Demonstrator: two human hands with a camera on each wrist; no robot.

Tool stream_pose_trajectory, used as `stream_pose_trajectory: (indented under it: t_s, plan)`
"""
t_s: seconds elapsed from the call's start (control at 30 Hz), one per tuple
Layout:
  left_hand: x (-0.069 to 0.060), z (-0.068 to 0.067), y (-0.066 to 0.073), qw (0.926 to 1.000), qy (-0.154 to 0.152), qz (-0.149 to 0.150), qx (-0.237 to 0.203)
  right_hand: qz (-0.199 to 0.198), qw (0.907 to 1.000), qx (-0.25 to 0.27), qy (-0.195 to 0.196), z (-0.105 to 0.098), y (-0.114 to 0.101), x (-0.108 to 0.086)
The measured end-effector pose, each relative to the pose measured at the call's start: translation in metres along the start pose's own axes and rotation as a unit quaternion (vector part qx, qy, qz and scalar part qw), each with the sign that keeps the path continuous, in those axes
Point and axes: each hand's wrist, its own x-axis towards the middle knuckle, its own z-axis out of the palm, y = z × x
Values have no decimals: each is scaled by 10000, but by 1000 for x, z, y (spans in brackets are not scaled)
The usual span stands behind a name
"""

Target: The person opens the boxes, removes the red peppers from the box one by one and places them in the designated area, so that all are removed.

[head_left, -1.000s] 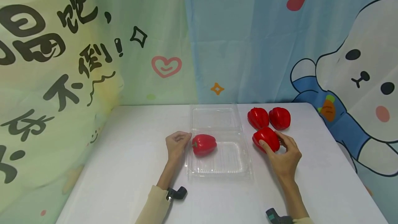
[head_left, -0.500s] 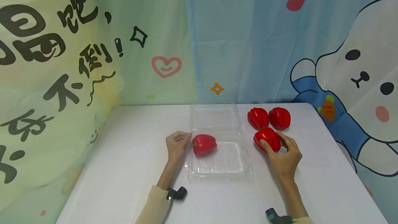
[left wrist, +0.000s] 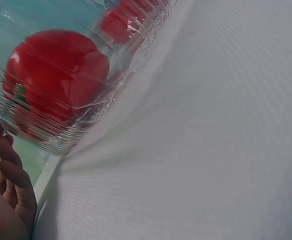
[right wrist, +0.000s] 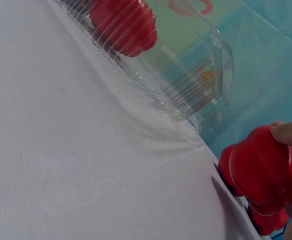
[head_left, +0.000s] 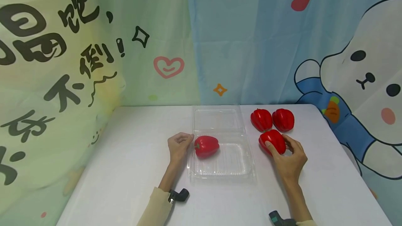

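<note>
A clear plastic clamshell box (head_left: 221, 166) lies with its lid open on the table, and one red bell pepper (head_left: 206, 147) sits in its left part, green stem to the left. With thumb and fingertips, my left hand (head_left: 180, 145) pinches the box's left rim, as the left wrist view shows at the box's ribbed edge (left wrist: 45, 132). To the right of the box, my right hand (head_left: 290, 158) grips another red bell pepper (head_left: 272, 141) between thumb and fingers. Whether that pepper touches the table is hard to tell.
Behind the held pepper stand two more red bell peppers, one on the left (head_left: 261, 119) and one on the right (head_left: 283, 119). The white table (head_left: 141, 142) ends at a printed curtain (head_left: 226, 37) at the back.
My right hand has shifted slightly to the right with the bell pepper in its grip. The left hand stays at the box rim, and the box has not visibly moved.
</note>
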Motion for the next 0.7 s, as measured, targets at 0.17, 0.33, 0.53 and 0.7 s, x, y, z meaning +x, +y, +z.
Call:
stream_pose_trajectory:
  t_s: [0.17,0.33,0.53,0.7]
  plan:
    - [0,0,0,10000,7,27,64,131,9999,-56,-35,1,0,-1]
    - [-1,0,1,9999,17,-44,149,379,9991,-173,-56,2,-3,-4]
    - [-2,0,2,9999,37,-58,128,669,9976,-174,-48,3,-7,-6]
    - [-1,0,2,10000,24,-24,88,698,9975,-109,-54,4,-8,-5]
